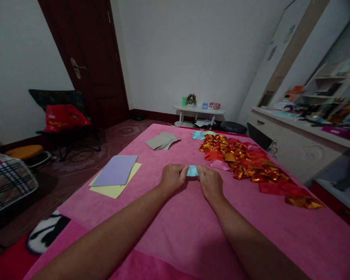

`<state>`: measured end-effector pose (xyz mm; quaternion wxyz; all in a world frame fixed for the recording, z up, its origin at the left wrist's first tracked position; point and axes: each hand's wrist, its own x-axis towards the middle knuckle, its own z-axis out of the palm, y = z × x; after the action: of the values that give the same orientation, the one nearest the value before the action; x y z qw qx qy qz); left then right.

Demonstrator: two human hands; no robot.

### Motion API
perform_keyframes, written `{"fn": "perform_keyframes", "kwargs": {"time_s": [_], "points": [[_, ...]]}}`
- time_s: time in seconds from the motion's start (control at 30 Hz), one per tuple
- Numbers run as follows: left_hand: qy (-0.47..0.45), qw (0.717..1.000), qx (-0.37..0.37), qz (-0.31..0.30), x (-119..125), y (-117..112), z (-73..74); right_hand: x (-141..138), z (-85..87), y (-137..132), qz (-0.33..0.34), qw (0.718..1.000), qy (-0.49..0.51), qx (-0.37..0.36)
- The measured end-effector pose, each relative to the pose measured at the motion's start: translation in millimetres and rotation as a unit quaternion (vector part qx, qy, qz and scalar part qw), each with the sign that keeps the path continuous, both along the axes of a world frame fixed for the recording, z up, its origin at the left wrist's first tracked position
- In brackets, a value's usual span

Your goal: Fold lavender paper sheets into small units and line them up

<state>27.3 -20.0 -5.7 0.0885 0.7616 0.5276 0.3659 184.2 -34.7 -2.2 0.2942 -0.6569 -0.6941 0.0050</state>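
Note:
A small piece of folded light-blue paper (192, 171) is held between my two hands, above the middle of the pink cloth (175, 217). My left hand (174, 177) pinches its left end, and my right hand (210, 182) grips the right end. Both hands have their fingers closed, and the fingertips are partly hidden behind the thumbs. Just beyond my right hand lies a pink folded paper piece (219, 165), beside a spread of shiny gold folded pieces (235, 151) and red folded pieces (275, 188). Farther back rests another light-blue folded piece (198, 135).
On the left lie purple sheets (115, 170) over yellow paper (113, 190). Grey-brown cards (162, 140) are fanned out farther back. A low white table (200, 110) stands by the wall. A cluttered dresser (303, 136) borders the right side, and a chair holds a red bag (64, 117).

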Motion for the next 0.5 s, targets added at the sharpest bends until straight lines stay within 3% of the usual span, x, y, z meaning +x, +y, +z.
{"fn": "perform_keyframes", "kwargs": {"time_s": [0.13, 0.33, 0.5], "points": [[-0.028, 0.999, -0.024, 0.03, -1.4, 1.7, 1.4, 2.9, -1.9, 0.4, 0.071, 0.996, 0.054, 0.028], [-0.012, 1.0, 0.013, -0.015, -2.0, 5.0, -3.3, 4.2, -4.5, 2.2, 0.034, 0.994, 0.093, 0.044], [-0.093, 0.995, -0.025, 0.022, -2.9, 10.6, -8.7, 4.2, -7.9, 5.0, 0.102, 0.984, 0.142, 0.042]]}}
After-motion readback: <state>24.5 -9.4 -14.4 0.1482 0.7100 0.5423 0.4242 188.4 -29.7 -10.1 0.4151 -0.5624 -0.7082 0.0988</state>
